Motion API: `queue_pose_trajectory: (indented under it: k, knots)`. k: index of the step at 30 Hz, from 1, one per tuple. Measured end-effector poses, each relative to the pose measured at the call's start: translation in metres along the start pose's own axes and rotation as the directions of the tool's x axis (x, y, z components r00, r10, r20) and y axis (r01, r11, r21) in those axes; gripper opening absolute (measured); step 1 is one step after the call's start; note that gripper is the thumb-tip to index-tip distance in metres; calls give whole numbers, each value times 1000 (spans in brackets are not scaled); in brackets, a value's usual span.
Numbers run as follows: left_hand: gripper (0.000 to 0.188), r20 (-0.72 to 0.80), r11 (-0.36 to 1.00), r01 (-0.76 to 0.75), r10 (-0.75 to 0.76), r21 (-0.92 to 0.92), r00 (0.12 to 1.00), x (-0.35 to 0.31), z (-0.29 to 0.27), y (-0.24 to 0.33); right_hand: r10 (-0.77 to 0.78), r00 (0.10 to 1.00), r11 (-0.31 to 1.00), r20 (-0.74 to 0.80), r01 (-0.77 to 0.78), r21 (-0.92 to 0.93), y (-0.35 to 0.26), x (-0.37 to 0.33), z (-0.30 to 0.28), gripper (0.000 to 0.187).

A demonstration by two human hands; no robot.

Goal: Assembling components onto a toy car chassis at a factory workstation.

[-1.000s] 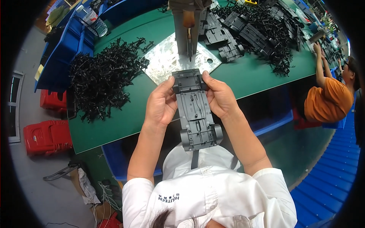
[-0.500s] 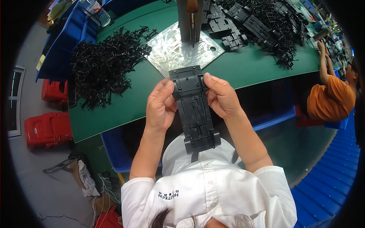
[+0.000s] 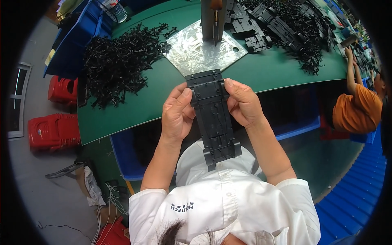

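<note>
Between my two hands is a long black plastic toy-car chassis point(image 3: 214, 117), its far end up near the metal plate and its near end over my lap. My left hand point(image 3: 178, 111) is closed on the chassis's far left side, thumb against the edge. Opposite it, my right hand point(image 3: 244, 103) pinches the far right side with the thumb on top. The fingertips beneath the part are hidden. Just beyond lies a square scratched metal plate point(image 3: 190, 51) on the green table, with an upright press-like metal fixture point(image 3: 213, 24) above it.
A heap of small black plastic parts point(image 3: 118, 65) lies left on the green table point(image 3: 261, 67). More chassis pieces point(image 3: 277, 28) are piled far right. A blue bin point(image 3: 77, 41) and red stools point(image 3: 55, 132) stand left. A person in orange point(image 3: 355, 108) works at the right.
The whole view has shifted slightly, so the table and plate sit a little further right. Both hands keep hold of the chassis, which has barely changed its pose.
</note>
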State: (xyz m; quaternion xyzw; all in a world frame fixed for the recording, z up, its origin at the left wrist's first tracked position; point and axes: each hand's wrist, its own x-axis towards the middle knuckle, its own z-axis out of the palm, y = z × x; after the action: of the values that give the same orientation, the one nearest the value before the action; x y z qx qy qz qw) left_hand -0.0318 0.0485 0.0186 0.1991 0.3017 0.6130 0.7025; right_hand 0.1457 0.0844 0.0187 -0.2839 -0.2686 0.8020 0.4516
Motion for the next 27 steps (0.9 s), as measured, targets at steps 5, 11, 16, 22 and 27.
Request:
queue_pose_trajectory:
  k: [5,11,16,22,27]
  knots:
    - [27,0,1000,-16,16,-9,1000,-4,2,0,2,1000,1000,6,-2,-1,0,-2,0,27]
    - [27,17,1000,-26,26,-1,1000,-7,6,1,8,1000,1000,-6,-7,28,1,-4,1,26]
    - [27,-5,1000,-20,20,18,1000,-5,7,-2,30,999,999,10,-31,41,-2,-5,-1,26]
    - [24,-27,1000,16,-16,-7,999,3,3,-5,37,999,999,-10,-37,34,0,1,-8,28]
    - [25,-45,999,34,-34,-11,998,8,6,-8,61,997,998,-48,-62,-5,-6,1,-9,30]
